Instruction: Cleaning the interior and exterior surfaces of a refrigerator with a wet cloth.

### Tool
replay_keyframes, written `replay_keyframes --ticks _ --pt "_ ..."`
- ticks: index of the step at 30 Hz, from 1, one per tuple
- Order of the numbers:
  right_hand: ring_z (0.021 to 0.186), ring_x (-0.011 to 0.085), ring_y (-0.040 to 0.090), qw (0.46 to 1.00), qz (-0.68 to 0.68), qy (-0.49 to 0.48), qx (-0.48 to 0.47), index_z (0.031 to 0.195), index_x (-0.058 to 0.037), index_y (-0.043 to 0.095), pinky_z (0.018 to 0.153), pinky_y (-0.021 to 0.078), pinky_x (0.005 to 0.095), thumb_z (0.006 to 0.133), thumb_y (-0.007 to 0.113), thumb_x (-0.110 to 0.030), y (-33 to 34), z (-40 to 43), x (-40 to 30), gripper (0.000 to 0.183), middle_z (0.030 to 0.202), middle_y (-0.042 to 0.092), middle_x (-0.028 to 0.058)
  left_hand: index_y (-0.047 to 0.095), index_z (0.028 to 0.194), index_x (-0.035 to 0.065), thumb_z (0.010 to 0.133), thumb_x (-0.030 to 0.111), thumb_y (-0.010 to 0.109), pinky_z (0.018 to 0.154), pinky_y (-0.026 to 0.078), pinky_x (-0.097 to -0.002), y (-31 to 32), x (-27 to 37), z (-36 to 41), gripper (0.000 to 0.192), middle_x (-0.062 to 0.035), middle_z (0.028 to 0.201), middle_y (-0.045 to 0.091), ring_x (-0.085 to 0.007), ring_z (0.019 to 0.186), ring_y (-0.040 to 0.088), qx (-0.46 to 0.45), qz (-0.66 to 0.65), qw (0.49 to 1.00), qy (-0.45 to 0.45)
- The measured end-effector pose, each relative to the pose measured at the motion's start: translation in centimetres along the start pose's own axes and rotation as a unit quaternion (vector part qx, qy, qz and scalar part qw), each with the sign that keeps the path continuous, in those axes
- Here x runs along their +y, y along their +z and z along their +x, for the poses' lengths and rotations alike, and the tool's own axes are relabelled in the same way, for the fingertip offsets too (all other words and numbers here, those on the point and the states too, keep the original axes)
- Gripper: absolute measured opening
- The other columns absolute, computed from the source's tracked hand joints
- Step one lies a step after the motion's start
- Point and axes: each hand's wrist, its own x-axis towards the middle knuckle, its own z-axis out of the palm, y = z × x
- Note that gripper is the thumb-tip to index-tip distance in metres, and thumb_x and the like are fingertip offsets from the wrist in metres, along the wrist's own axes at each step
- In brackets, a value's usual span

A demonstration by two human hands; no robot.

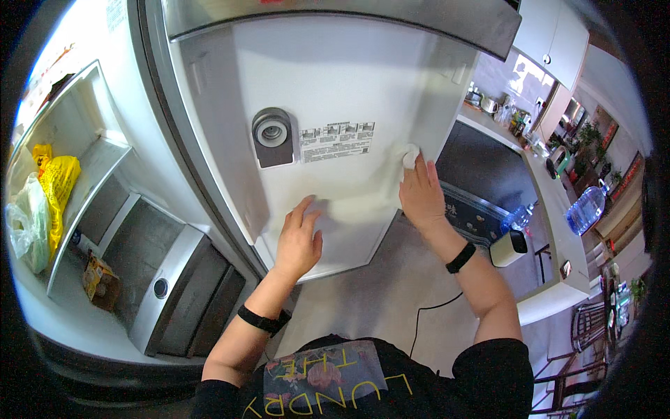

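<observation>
In front of me is the white inner panel of an opened refrigerator door [324, 78]. My right hand [421, 196] presses a wadded white cloth or tissue [411, 155] against the panel's lower right side. Lower and to the left, my left hand [298, 243] holds nothing; its fingers are apart and near the panel, though contact is unclear. Above my left hand, a grey round fitting [272, 135] is set in the panel. Beside it is a printed instruction label [337, 142]. A grey-edged door shelf [340, 18] crosses the top.
The refrigerator's interior at left holds a yellow plastic bag [58, 180], a clear bag of produce [31, 222], a small carton [100, 283] and a drawer [183, 293]. At right, a counter [560, 235] carries a large water bottle [586, 209]. A white bin [507, 249] and a black cable [419, 314] are on the floor.
</observation>
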Motion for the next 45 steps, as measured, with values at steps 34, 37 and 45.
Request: replay_keyframes --ticks 34,37,45 --pt "0.109 0.0417 0.043 0.738 0.489 0.466 -0.011 0.118 0.0116 0.039 0.094 0.0327 0.0480 0.091 0.051 -0.011 7.9 -6.7 -10.6 0.037 0.110 0.047 0.0271 0.054 0.111 0.0027 0.077 0.002 0.061 0.098 0.042 -0.0428 3.6 0.8 -7.8 0.035 -0.0242 0.137 0.034 -0.0422 0.124 0.040 -0.091 -0.005 0.986 -0.143" --pt "0.118 0.0414 0.040 0.702 0.579 0.403 -0.094 0.125 0.0120 0.035 0.099 0.0313 0.0473 0.092 0.049 -0.016 6.0 -9.7 -14.8 0.045 0.122 0.044 0.0285 0.054 0.110 0.0029 0.077 0.001 0.060 0.096 0.043 -0.0429 2.9 0.1 -10.0 0.034 -0.0239 0.137 0.034 -0.0417 0.119 0.045 -0.089 -0.014 0.980 -0.177" --pt "0.140 0.0401 0.009 0.866 0.440 0.224 0.078 0.143 0.0063 0.015 0.112 0.0033 0.0497 0.090 0.047 -0.018 5.4 -3.1 -18.3 0.066 0.150 0.008 0.0272 0.055 0.111 0.0031 0.077 0.004 0.060 0.094 0.044 -0.0404 2.7 -0.4 -14.8 0.034 -0.0244 0.137 0.032 -0.0402 0.115 0.048 -0.083 -0.002 0.957 -0.279"
